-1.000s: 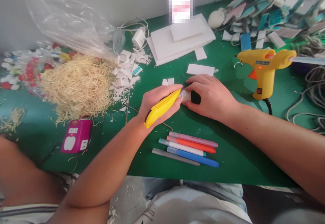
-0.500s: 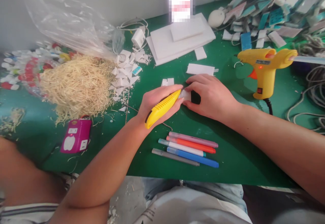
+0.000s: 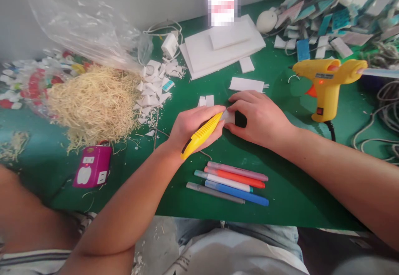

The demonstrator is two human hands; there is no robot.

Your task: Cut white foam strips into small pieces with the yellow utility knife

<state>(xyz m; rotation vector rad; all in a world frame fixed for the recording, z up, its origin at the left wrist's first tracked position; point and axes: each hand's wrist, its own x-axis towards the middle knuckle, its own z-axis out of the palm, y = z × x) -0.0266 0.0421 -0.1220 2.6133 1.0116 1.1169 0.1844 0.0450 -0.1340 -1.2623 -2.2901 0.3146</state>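
My left hand (image 3: 196, 126) is closed around a yellow utility knife (image 3: 202, 135), whose tip end points up and right toward the other hand. My right hand (image 3: 262, 115) pinches a small white foam board piece (image 3: 229, 117) against the green tabletop. Fingers of both hands nearly meet at that piece, and they hide most of it; the blade's contact with it cannot be made out. Just beyond the hands lie small white offcuts (image 3: 206, 100) and a white strip (image 3: 247, 84). Several markers (image 3: 237, 183) are lined up nearer to me.
A yellow glue gun (image 3: 327, 87) with its red light on stands to the right. Stacked white boards (image 3: 222, 52) lie at the back. On the left are a heap of pale shredded straw (image 3: 96, 104), white scraps (image 3: 152, 87) and a magenta power box (image 3: 92, 167). Someone's leg shows lower left.
The left hand and the knife have shifted slightly to the right, with the knife's handle turned a little. My right hand keeps its place on the white piece.
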